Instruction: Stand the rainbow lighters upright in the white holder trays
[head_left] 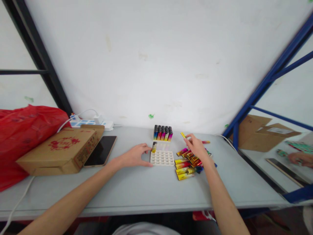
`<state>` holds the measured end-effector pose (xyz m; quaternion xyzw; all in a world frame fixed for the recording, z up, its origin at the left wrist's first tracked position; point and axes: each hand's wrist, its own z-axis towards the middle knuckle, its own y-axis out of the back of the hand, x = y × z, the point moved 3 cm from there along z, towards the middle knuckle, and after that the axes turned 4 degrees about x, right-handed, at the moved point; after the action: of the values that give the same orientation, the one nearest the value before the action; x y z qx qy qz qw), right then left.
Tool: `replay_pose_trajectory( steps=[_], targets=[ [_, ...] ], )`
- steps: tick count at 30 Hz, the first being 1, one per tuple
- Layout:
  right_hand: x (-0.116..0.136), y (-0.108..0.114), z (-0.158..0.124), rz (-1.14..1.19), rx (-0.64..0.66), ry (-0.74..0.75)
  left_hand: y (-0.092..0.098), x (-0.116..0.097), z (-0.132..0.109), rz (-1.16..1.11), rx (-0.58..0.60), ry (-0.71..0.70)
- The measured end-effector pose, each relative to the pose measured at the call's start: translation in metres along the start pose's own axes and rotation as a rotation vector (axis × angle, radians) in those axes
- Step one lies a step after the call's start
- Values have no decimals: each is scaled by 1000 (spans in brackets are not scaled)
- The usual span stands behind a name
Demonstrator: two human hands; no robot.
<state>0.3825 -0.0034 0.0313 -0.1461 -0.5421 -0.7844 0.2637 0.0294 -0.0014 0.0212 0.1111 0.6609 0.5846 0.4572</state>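
Observation:
My left hand (pixel 138 156) rests at the left edge of a white tray (pixel 162 163) with rows of holes, thumb and fingers spread apart. One yellow lighter with a black top (pixel 154 147) stands upright in the tray's back left corner, near my fingertips. In my right hand (pixel 194 146), a yellow lighter (pixel 183 134) is pinched between thumb and fingers, raised over the pile. Shiny yellow, red, pink and blue lighters (pixel 186 164) lie in a loose heap under and beside that hand. Behind the tray, a second tray holds upright colourful lighters with black tops (pixel 162 133).
On the left are a cardboard box (pixel 61 148), a dark phone or tablet (pixel 101 150), a power strip (pixel 90 123) and a red plastic bag (pixel 31 127). A blue metal frame (pixel 259 88) borders the right side. Beyond it, another person's hand (pixel 299 159) shows.

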Motion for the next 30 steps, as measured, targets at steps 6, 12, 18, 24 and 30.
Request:
replay_pose_trajectory(
  steps=[6, 12, 18, 24, 30],
  targets=[
    [50, -22, 1, 451, -45, -61, 0, -1, 1, -6, 10, 3],
    [81, -48, -10, 847, 136, -111, 0, -2, 1, -2, 16, -3],
    [100, -60, -15, 956, 256, -140, -1, -1, 0, 4, -6, -14],
    [93, -64, -16, 702, 110, -183, -3, 2, 0, -7, -20, -22],
    [99, -63, -19, 445, 25, -58, -1, -1, 0, 7, -10, -16]
  ],
)
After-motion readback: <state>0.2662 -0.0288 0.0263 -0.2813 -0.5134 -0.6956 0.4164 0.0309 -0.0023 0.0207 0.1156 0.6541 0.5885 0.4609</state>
